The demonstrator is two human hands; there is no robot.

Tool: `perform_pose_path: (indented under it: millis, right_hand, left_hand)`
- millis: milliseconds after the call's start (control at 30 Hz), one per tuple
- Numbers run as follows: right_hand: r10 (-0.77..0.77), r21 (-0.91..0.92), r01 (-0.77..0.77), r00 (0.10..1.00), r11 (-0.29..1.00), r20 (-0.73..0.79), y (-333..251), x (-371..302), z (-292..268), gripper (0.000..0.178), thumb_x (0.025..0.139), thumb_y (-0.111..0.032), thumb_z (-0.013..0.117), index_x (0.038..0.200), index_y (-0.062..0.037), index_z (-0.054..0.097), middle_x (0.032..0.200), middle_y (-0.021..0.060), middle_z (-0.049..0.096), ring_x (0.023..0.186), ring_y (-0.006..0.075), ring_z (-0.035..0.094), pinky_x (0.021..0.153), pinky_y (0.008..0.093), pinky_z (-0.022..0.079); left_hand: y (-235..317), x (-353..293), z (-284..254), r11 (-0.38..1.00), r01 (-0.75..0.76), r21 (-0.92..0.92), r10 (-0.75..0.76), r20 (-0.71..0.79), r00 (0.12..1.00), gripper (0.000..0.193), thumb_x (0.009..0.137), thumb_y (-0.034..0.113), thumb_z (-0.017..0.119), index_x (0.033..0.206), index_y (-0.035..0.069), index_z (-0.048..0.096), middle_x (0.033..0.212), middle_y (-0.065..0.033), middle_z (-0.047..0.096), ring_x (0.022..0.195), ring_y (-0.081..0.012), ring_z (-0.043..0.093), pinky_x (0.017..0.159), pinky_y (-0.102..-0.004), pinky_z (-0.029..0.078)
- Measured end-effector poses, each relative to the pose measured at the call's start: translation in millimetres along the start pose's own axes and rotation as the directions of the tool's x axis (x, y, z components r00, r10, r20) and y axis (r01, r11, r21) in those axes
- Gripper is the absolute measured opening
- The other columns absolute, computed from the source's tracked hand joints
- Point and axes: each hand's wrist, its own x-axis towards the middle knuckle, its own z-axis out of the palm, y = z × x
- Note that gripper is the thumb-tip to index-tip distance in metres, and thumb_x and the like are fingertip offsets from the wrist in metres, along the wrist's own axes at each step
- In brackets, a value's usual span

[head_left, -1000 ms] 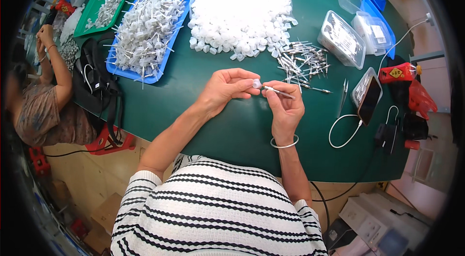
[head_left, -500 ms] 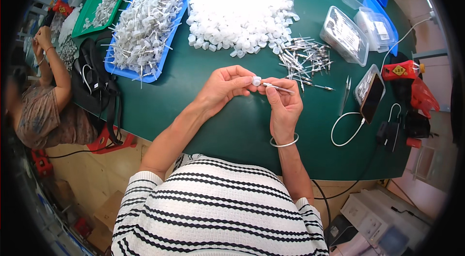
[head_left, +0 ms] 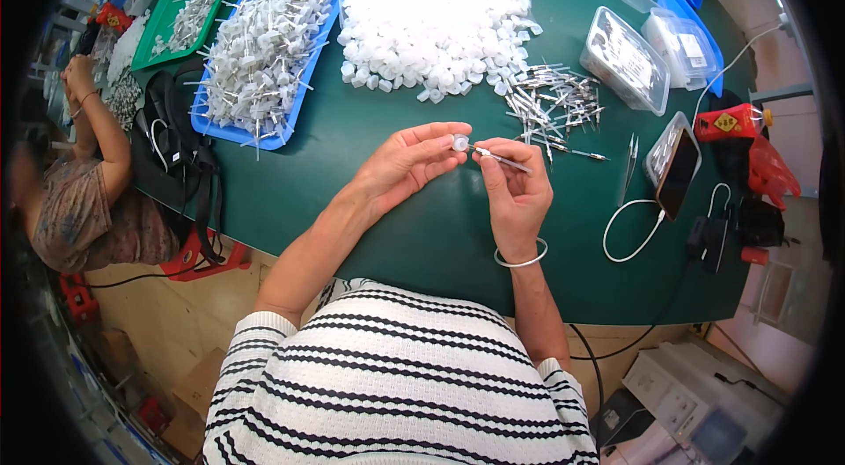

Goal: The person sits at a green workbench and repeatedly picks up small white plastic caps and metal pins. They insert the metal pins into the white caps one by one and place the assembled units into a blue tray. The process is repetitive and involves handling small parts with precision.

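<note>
Both hands meet above the counter [head_left: 414, 241] at the centre of the clock, close in front of the body, a spot that likely suits fine work in plain sight. The left hand [head_left: 392, 168] has its thumb and forefinger nearly closed on 1 small white cap [head_left: 460, 142], the other fingers loosely curled; the pinch sits at the cap's edge, seemingly to leave its round face exposed. The right hand [head_left: 518, 188] pinches 1 thin metal rod [head_left: 512, 164] between thumb and fingertips, its inner end pointing toward 10 o'clock at the cap; whether the 2 parts touch cannot be told. Holding the rod along its length probably steadies its aim. The heap of white caps [head_left: 431, 34] spills from a clear bag at 12 o'clock, and the pile of metal rods [head_left: 559, 109] lies at 2 o'clock, both apparently within easy reach. At 10 o'clock, a blue tray [head_left: 304, 82] heaped with capped rods stands aside, its rim presumably containing them. Tweezers [head_left: 629, 168] lie at 3 o'clock, near the right hand.
</note>
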Motion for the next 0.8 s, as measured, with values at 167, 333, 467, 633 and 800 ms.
perform_pose_path:
  millis: [167,333,467,633,800]
  right_hand:
    - [-0.057,-0.106,0.054,0.998,0.993,-0.018,0.3,0.4,-0.2,0.011,0.086,0.000,0.061,0.096,0.0014,0.056,0.096,0.0101,0.063,0.085,0.0146,0.062,0.077,0.0261,0.051]
    - [-0.101,-0.179,0.098,0.995,0.979,-0.004,-2.0,1.8,-0.2,0.011,0.085,-0.002,0.061,0.094,0.0013,0.057,0.093,0.0095,0.064,0.082,0.0160,0.063,0.074,0.0268,0.051]
    - [-0.118,-0.219,0.118,0.993,0.969,0.013,-0.3,2.1,-1.5,0.011,0.085,-0.002,0.061,0.094,0.0013,0.057,0.092,0.0097,0.064,0.080,0.0179,0.063,0.073,0.0275,0.051]
    - [-0.145,-0.261,0.149,0.989,0.954,0.034,-3.3,2.8,-1.1,0.011,0.084,-0.001,0.061,0.094,0.0009,0.056,0.092,0.0106,0.064,0.080,0.0201,0.064,0.073,0.0284,0.052]
    - [-0.175,-0.309,0.185,0.983,0.933,0.060,-5.0,3.6,-1.4,0.012,0.083,0.001,0.060,0.094,0.0009,0.055,0.091,0.0110,0.063,0.079,0.0220,0.064,0.072,0.0296,0.052]
  left_hand:
    - [-1.7,0.8,-1.7,0.999,0.023,-0.041,-0.023,0.019,1.000,0.030,0.088,0.005,0.059,0.117,-0.004,0.056,0.095,-0.0108,0.065,0.085,-0.0124,0.065,0.075,-0.0189,0.057]
    - [-0.6,0.1,1.4,0.999,0.018,-0.038,-0.017,0.015,1.000,0.030,0.088,0.005,0.058,0.117,-0.005,0.055,0.096,-0.0107,0.064,0.085,-0.0123,0.065,0.074,-0.0186,0.057]
    - [-1.5,0.4,0.3,0.999,0.031,-0.033,-0.030,0.024,0.999,0.030,0.089,0.005,0.058,0.117,-0.005,0.055,0.096,-0.0105,0.064,0.085,-0.0125,0.065,0.074,-0.0187,0.057]
    - [-1.6,0.8,-1.1,0.999,0.033,-0.035,-0.032,0.026,0.999,0.030,0.089,0.005,0.057,0.117,-0.005,0.054,0.097,-0.0111,0.064,0.085,-0.0129,0.065,0.075,-0.0191,0.057]
    - [-2.4,1.0,-2.1,0.999,0.011,-0.035,-0.010,0.048,0.999,0.030,0.089,0.005,0.057,0.118,-0.006,0.054,0.097,-0.0108,0.064,0.086,-0.0131,0.065,0.075,-0.0194,0.057]
